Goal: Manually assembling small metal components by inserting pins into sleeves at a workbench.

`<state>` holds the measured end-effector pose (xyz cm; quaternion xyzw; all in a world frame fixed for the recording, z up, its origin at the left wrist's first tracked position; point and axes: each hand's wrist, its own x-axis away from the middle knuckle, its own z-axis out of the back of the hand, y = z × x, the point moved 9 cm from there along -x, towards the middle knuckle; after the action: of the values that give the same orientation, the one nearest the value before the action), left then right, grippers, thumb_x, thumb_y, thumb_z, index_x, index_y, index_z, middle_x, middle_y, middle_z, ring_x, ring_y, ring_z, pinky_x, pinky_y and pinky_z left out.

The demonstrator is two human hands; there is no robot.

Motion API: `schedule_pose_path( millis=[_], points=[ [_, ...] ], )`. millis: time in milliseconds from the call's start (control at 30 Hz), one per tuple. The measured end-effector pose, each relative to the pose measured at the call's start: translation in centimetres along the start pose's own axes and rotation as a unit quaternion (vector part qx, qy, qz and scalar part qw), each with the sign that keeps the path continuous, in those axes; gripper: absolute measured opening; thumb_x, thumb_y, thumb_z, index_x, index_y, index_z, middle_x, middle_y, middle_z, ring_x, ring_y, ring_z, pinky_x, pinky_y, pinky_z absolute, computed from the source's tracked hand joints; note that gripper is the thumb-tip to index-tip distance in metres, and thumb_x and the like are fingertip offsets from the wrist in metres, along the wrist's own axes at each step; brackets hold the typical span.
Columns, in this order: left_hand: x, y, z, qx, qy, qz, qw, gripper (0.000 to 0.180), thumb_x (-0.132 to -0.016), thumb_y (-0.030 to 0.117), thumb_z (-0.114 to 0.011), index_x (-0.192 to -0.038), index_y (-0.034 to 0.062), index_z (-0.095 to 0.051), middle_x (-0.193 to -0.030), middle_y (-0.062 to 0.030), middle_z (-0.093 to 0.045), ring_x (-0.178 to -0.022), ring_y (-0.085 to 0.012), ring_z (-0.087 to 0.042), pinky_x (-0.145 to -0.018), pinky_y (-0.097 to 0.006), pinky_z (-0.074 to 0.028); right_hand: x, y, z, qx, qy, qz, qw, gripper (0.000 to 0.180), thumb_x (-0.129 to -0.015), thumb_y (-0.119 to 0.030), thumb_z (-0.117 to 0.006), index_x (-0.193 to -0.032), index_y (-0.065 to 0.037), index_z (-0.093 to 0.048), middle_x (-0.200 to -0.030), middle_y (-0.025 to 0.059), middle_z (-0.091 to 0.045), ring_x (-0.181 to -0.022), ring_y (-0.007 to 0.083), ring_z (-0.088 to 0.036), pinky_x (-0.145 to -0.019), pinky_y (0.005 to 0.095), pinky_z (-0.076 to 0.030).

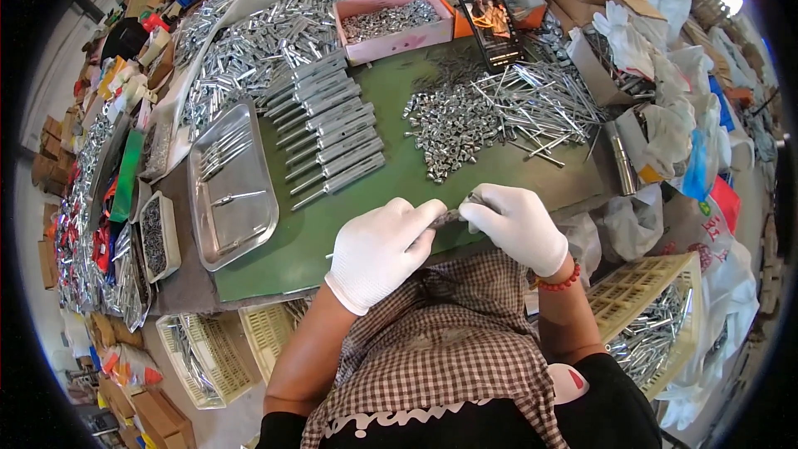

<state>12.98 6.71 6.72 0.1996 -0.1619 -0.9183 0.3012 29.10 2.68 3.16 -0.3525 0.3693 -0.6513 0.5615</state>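
Note:
My left hand (384,245), in a white glove, is closed near the front edge of the green work mat. A thin metal rod (330,256) sticks out behind its palm, and a short dark grey metal part (449,218) shows past its fingertips. My right hand (517,229), also gloved, is closed in a pinch at the far end of that part; its fingers hide what else they grip. Ahead of my hands lies a pile of small silver metal nuts or sleeves (453,129), beside a heap of long thin metal pins (540,108). To the left, metal tubes with thin rods (337,129) lie in a stacked row.
A steel tray (268,229) holds several slim metal pieces. Behind are a large heap of metal tubes (274,41), a pink box (366,51) of small parts and a propped phone (490,29). A metal cylinder (622,162) stands right; a yellow crate (640,295) sits below the table.

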Motion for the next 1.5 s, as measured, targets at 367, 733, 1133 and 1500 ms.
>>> schedule_pose_path(
  millis=[367,733,1133,1500],
  points=[
    [0.4,0.4,-1.8,-0.100,-0.037,0.033,0.994,0.020,-0.090,0.019,-0.065,-0.109,0.0225,-0.070,-0.082,-0.0060,-0.057,-0.066,-0.0271,-0.064,-0.057,-0.040,-0.051,-5.2,-2.5,2.9,0.266,0.151,0.160,0.938,0.011,-0.089,-0.017,-0.066,-0.096,-0.011,-0.072,-0.092,0.0122,-0.068,-0.085,0.0342,-0.068,-0.074,0.0447,-0.055],
    [0.4,0.3,-2.0,-0.078,-0.047,0.039,0.995,0.019,-0.092,0.019,-0.063,-0.109,0.0230,-0.070,-0.082,-0.0075,-0.058,-0.066,-0.0285,-0.064,-0.057,-0.041,-0.051,-4.6,-1.7,3.7,0.254,0.121,0.129,0.951,0.011,-0.087,-0.018,-0.068,-0.094,-0.009,-0.067,-0.088,0.0128,-0.068,-0.082,0.0362,-0.068,-0.073,0.0460,-0.054],
    [0.1,0.0,-2.0,-0.061,-0.051,0.050,0.996,0.021,-0.092,0.018,-0.062,-0.112,0.0191,-0.069,-0.086,-0.0077,-0.062,-0.069,-0.0300,-0.065,-0.060,-0.043,-0.052,-0.4,-2.1,-0.5,0.131,-0.008,0.133,0.982,0.017,-0.088,-0.017,-0.074,-0.100,-0.005,-0.073,-0.090,0.0135,-0.069,-0.082,0.0334,-0.068,-0.074,0.0398,-0.055],
    [0.2,0.2,-1.7,-0.062,-0.029,0.039,0.997,0.015,-0.089,0.015,-0.063,-0.103,0.0183,-0.068,-0.080,-0.0073,-0.059,-0.065,-0.0277,-0.066,-0.054,-0.041,-0.053,-2.0,-0.3,4.3,0.238,0.213,0.118,0.940,0.011,-0.089,-0.019,-0.071,-0.097,-0.012,-0.073,-0.091,0.0119,-0.069,-0.082,0.0346,-0.069,-0.074,0.0430,-0.055]
  ],
)
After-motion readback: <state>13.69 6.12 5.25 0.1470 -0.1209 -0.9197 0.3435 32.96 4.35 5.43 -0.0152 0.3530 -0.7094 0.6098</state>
